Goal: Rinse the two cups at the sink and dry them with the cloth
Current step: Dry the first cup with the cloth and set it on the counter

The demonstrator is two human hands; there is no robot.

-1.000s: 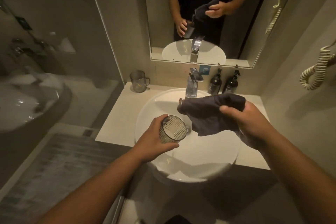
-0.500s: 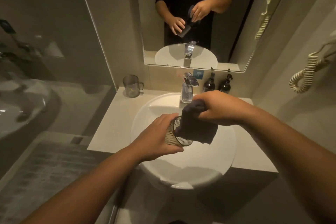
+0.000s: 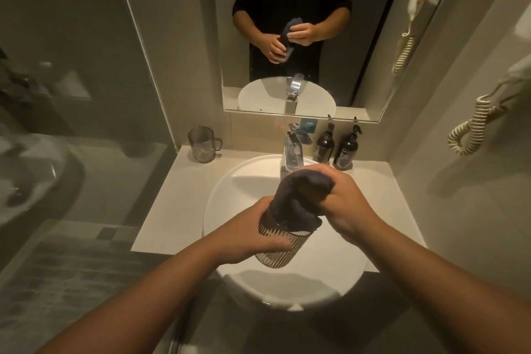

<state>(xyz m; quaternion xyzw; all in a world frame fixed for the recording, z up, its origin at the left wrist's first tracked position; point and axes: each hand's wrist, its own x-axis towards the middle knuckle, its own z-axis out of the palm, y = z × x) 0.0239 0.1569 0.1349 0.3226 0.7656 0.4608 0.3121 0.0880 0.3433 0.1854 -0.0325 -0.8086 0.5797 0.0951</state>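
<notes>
Head view, left hand (image 3: 244, 234) gripping ribbed cup (image 3: 280, 247), cloth (image 3: 296, 198) inside

Ribbed cup (image 3: 275, 247) above sink (image 3: 330, 276), dark cloth (image 3: 298, 195) stuffed inside; mug (image 3: 201, 148) on counter.

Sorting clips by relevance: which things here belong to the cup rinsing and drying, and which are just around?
In use: ribbed cup, dark cloth, left hand, right hand, sink, tap, handled cup.
Just around: two pump bottles, coiled cord, mirror.
</notes>
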